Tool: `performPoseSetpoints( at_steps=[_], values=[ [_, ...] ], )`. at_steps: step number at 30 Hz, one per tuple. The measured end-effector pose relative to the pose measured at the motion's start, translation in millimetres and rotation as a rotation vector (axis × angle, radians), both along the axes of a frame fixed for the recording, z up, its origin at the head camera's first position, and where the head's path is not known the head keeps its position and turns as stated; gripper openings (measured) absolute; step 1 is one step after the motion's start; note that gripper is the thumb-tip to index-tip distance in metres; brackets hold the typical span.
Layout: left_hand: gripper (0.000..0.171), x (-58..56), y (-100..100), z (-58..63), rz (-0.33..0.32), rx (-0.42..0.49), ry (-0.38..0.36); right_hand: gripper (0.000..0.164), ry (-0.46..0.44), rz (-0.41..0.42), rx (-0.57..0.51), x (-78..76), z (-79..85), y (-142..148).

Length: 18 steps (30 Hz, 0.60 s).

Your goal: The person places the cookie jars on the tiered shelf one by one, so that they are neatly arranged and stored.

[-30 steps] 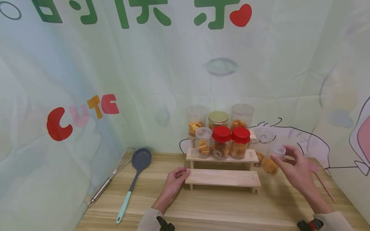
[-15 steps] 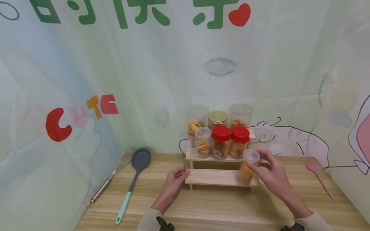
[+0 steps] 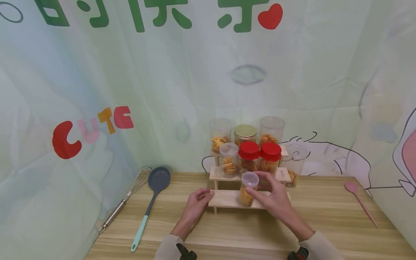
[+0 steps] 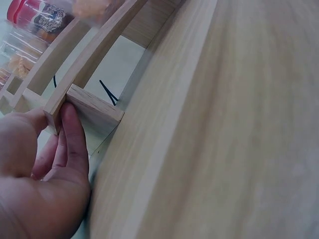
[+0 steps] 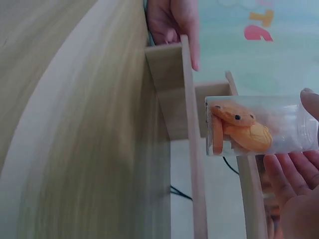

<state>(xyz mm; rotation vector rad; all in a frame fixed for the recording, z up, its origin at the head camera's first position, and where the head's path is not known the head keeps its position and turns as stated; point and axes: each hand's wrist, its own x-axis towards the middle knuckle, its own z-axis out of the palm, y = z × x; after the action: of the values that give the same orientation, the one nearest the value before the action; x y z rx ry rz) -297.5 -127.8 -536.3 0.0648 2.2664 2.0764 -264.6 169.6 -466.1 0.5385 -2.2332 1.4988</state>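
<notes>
My right hand grips a small clear jar with orange cookies inside. In the right wrist view the jar is upright relative to the rack, its base close over the lowest step. My left hand pinches the left end of the wooden tiered rack's bottom step; in the left wrist view the thumb lies on top of the board and fingers under it. On the middle step stand a clear-lidded cookie jar and two red-lidded jars.
The top step carries a gold-lidded jar between two tall clear jars. Another clear jar stands behind the rack at right. A whisk and grey skimmer lie left; a pink spoon lies right.
My right hand has carried the jar leftward from the rack's right side to over the middle of the bottom step. The left hand has stayed at the step's left end.
</notes>
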Motion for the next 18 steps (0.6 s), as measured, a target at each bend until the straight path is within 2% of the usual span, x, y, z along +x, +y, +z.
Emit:
performPoseSetpoints(
  at_steps=[6,18],
  values=[
    [0.053,-2.2,-1.3,-0.8,-0.013,-0.012,-0.008,0.058,0.038,-0.004,-0.019,-3.7,-2.0,-20.1],
    [0.053,-0.8,-1.1,-0.9,-0.009,-0.020,-0.001,0.065,0.129,-0.079,0.078,-7.5,-3.6,-35.1]
  ],
)
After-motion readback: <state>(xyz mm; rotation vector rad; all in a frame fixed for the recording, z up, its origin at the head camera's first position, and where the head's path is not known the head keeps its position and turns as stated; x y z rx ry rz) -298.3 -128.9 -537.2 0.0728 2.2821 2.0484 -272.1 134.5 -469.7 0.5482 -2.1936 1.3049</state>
